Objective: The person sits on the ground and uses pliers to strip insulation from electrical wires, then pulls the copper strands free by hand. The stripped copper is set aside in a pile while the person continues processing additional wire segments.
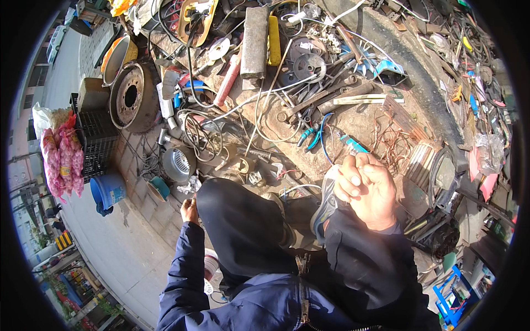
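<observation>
My right hand point(367, 188) is raised above my right knee, palm up, its fingers curled in with nothing visible in them. Just beyond it lie a teal-handled tool point(352, 143) and a thin blue wire point(324, 140). Pliers with blue handles point(315, 140) rest on the ground slightly farther left. Tangled copper wire point(385, 138) is to the right of that hand. Beside my left knee, my left hand point(189, 212) is partly hidden by the trouser leg. Its fingers are bent near a small thin dark thing, and whether they grip it is unclear.
A rusty wheel rim point(131, 97), a metal pot point(177, 163) and a blue bucket point(108, 190) stand to the left. Ahead lie a stone block point(254, 45), a pink-red tube point(228, 78), metal pipes point(345, 97) and loose cables point(198, 136). Scrap is heaped along the right.
</observation>
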`<action>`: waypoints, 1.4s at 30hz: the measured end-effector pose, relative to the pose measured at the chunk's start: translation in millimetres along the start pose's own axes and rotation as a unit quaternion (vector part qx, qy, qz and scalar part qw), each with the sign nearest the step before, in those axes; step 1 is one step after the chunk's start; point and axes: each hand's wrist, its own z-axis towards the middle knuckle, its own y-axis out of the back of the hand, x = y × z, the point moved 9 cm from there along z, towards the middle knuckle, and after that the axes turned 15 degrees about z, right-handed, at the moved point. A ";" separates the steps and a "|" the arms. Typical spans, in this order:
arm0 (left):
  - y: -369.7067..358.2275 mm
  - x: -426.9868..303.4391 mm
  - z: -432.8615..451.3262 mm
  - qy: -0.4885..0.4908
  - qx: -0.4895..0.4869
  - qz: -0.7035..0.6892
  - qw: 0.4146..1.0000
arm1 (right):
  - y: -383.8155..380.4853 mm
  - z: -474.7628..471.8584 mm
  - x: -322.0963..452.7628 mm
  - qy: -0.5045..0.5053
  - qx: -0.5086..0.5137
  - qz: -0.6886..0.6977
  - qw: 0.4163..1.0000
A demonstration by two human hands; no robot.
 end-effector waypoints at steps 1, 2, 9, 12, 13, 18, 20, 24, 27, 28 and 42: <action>-22.2 29.0 -12.7 0.018 0.023 0.027 0.999 | -0.6 0.8 -1.5 -0.004 0.004 -0.001 1.000; -44.3 49.9 -25.0 0.031 0.047 0.045 0.997 | -0.6 1.4 -2.7 -0.006 0.006 -0.001 1.000; -62.1 -122.0 -49.3 -0.178 0.061 -0.075 0.979 | -2.5 3.0 -9.6 -0.033 0.012 0.011 0.999; -33.4 -293.5 -111.7 -0.351 0.122 -0.047 0.927 | -7.7 6.6 -15.5 -0.049 0.020 0.025 0.998; -31.1 -340.4 -141.6 -0.375 0.144 -0.036 0.915 | -12.3 7.8 -17.0 -0.052 0.035 0.029 0.998; -116.0 -486.1 -299.4 -0.603 0.324 0.141 0.716 | -12.0 7.7 -18.8 -0.066 0.000 0.047 0.997; -152.0 -495.7 -325.6 -0.636 0.356 0.121 0.674 | -8.9 6.1 -14.4 -0.061 -0.012 0.049 0.997; -203.4 -464.7 -312.9 -0.552 0.414 0.200 0.696 | -10.2 7.2 -6.6 -0.057 0.035 0.073 0.995; -210.9 -457.1 -306.8 -0.517 0.442 0.101 0.726 | -3.5 8.2 -2.8 -0.045 0.037 0.082 0.995; -212.3 -454.8 -301.1 -0.512 0.418 0.109 0.742 | 1.3 7.7 -3.0 -0.045 0.023 0.096 0.994; -191.1 -457.4 -288.4 -0.684 0.263 -0.002 0.681 | 87.7 9.1 29.7 0.116 -0.285 -0.265 0.914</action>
